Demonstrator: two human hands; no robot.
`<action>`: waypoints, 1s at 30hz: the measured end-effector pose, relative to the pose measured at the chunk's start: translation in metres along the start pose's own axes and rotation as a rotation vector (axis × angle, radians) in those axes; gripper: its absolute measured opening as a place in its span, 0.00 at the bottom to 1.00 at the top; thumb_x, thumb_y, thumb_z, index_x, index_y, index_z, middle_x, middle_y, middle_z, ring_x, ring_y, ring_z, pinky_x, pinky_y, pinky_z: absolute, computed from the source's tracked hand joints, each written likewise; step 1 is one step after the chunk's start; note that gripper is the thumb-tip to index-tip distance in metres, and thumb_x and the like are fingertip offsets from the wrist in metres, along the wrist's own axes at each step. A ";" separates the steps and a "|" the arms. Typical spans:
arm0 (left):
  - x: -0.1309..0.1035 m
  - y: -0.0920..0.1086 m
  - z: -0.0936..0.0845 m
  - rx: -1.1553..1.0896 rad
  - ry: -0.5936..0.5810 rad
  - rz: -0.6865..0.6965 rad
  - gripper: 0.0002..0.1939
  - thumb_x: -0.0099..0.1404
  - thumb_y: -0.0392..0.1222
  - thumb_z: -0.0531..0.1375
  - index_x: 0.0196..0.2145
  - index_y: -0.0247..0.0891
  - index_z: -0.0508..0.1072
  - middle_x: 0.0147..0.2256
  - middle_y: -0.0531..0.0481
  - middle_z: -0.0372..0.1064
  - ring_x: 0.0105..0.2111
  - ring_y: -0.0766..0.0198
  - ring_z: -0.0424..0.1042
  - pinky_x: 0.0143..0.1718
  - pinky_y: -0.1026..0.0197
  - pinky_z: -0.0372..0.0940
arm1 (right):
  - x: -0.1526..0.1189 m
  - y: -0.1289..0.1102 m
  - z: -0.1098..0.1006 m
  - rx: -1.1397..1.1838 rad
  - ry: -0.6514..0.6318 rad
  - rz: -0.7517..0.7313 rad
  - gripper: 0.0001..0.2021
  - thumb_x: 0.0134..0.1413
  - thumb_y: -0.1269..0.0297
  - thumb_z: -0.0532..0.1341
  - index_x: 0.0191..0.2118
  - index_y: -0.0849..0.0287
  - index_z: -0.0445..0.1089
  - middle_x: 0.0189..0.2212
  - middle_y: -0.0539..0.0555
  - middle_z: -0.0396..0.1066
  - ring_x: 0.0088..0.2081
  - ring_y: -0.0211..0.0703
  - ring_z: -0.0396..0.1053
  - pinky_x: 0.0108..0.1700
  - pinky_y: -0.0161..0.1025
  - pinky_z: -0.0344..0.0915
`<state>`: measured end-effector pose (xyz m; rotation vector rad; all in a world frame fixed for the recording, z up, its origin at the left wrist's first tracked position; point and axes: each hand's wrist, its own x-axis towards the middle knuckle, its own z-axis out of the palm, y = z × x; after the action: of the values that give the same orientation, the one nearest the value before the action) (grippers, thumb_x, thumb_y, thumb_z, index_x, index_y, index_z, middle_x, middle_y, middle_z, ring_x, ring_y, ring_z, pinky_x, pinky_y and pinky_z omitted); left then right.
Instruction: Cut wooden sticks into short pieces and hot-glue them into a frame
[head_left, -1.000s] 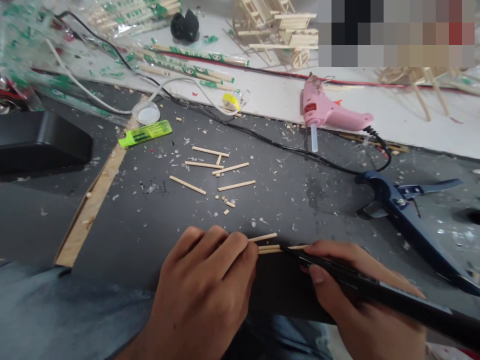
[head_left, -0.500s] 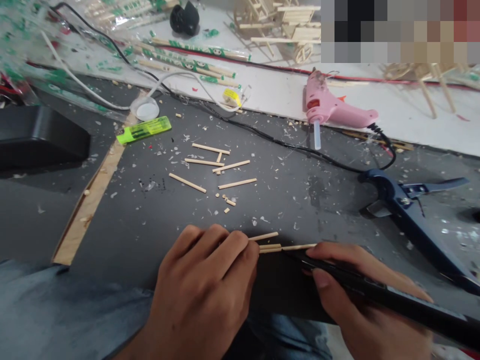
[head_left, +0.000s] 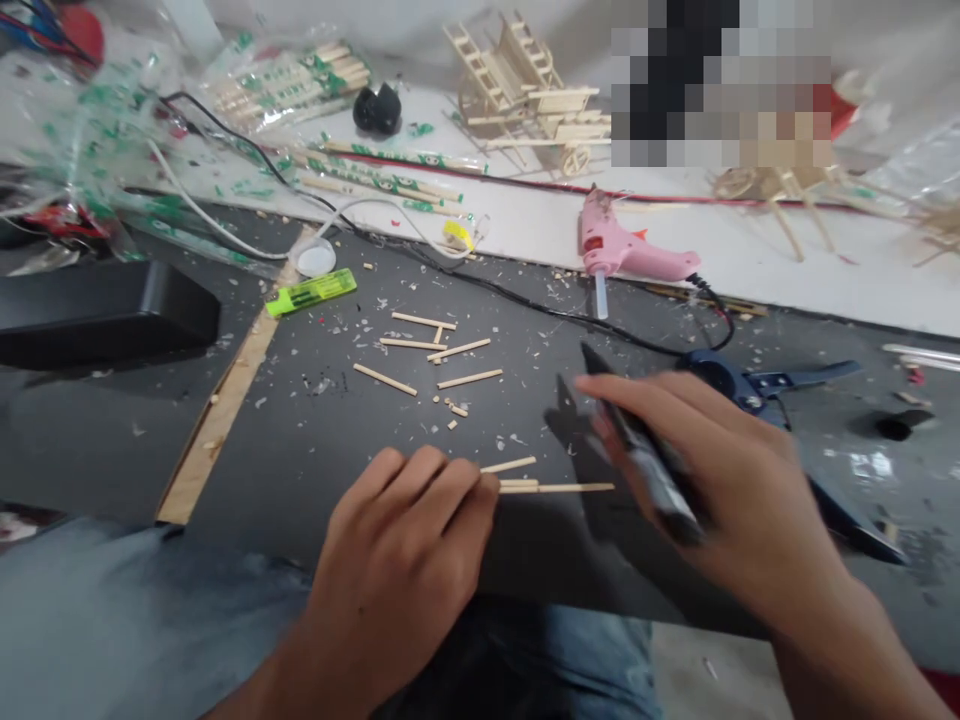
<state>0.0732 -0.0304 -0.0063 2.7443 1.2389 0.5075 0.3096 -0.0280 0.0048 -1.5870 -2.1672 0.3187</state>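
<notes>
- Step in hand, my read: gauging/marking wood lengths. Thin pale wooden sticks (head_left: 576, 488) lie on the dark grey table (head_left: 285, 470), on the person's side of the pink plastic glue gun (head_left: 641, 258).
- Left hand (head_left: 409, 545): fingers bunched, clamped on the sticks' ends. One stick reaches past its neighbours.
- Right hand (head_left: 720, 470): closed around a slim black pen-like tool (head_left: 649, 470), tip apart from the sticks, below the glue gun.
- Next move calls for firm left-hand pressure; any slip spoils the alignment.
- Around: loose short pale sticks (head_left: 470, 379) left of and below the glue gun.
- In the way: dark blue metal cutter (head_left: 806, 376), below right of the glue gun, partly hidden behind the right hand.
</notes>
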 end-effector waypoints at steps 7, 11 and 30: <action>-0.005 -0.010 -0.004 0.105 0.003 0.098 0.10 0.66 0.27 0.60 0.40 0.39 0.77 0.34 0.49 0.76 0.32 0.57 0.69 0.34 0.53 0.56 | -0.020 0.068 -0.035 -0.186 -0.065 -0.021 0.29 0.67 0.61 0.57 0.71 0.49 0.55 0.61 0.61 0.69 0.60 0.60 0.68 0.61 0.59 0.65; -0.004 -0.010 -0.001 0.131 0.060 0.169 0.08 0.66 0.27 0.61 0.37 0.38 0.77 0.33 0.50 0.75 0.32 0.59 0.68 0.33 0.54 0.55 | -0.070 0.122 -0.062 -0.340 -0.031 0.251 0.42 0.55 0.44 0.68 0.71 0.53 0.57 0.65 0.68 0.64 0.64 0.72 0.63 0.65 0.62 0.59; 0.032 -0.002 -0.019 0.100 -0.239 0.121 0.08 0.69 0.34 0.60 0.32 0.37 0.76 0.32 0.49 0.76 0.36 0.58 0.75 0.39 0.56 0.64 | -0.015 0.157 -0.104 -0.184 -0.248 -0.121 0.31 0.48 0.70 0.63 0.61 0.62 0.71 0.60 0.67 0.70 0.60 0.61 0.68 0.62 0.53 0.61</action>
<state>0.0856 -0.0066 0.0192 2.8703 1.0737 0.1222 0.4952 0.0005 0.0265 -1.5734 -2.5348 0.2989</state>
